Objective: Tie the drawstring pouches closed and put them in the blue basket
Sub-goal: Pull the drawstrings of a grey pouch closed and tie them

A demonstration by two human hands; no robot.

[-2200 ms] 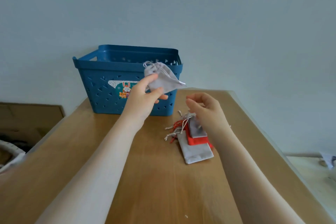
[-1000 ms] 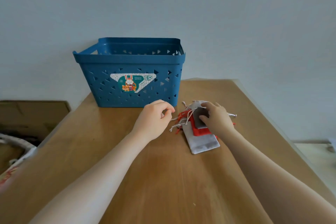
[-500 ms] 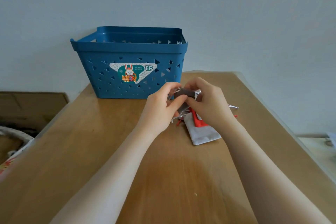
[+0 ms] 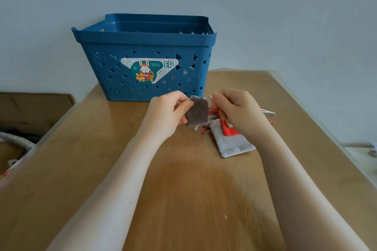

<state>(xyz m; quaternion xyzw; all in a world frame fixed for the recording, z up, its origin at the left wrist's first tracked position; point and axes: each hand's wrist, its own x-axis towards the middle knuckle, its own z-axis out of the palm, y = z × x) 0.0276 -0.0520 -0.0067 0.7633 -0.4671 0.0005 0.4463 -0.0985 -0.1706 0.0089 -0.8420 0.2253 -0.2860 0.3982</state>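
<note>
Holding the grey pouch (image 4: pixel 197 112) between both hands (image 4: pixel 169 115) above the surface (image 4: pixel 183 199), I pinch its strings, not yet tied; white pouch (image 4: pixel 230 144) and red pouch (image 4: pixel 228 129) wait beside the blue basket (image 4: pixel 146 47).

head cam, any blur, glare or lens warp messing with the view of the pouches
Head view: soft, even light with no glare; the grey pouch between the left hand and right hand is slightly soft, its strings thin and hard to trace; wide-angle warp bows the table edges and the blue basket.
</note>
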